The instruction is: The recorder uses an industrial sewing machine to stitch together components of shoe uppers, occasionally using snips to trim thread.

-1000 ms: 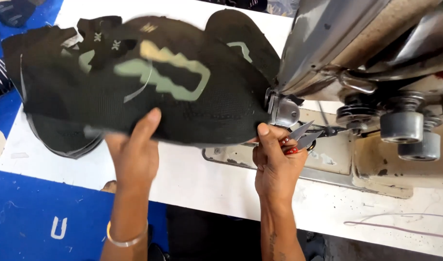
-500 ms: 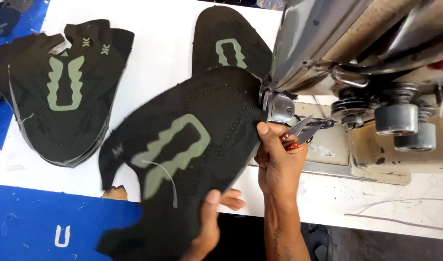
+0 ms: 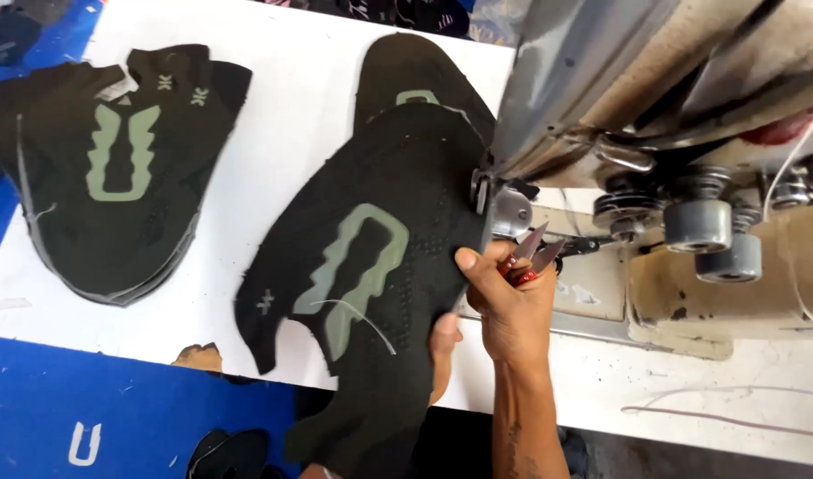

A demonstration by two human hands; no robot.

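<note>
- Right hand pinches the edge of the dark knit shoe upper with its thumb, while its curled fingers close on small red-handled thread snips, blades pointing toward the machine.
- Left hand is mostly hidden beneath that same upper; only the fingers show at its lower edge, propping it from below, so how far it is closed cannot be told.
- That upper lies tilted across the white table, its far edge touching the sewing machine near the presser foot, its tail hanging off the table's near edge.
- A loose pale thread trails across the green outline on the upper.
- Judging by the snips at the machine end, the step in hand looks like trimming thread where the piece meets the needle area; the next cut calls for keeping the blades clear of the knit.
- Count: one upper in hand, one more partly under it, and a stack of the same pieces well apart on the left; how many are in it cannot be told.
</note>
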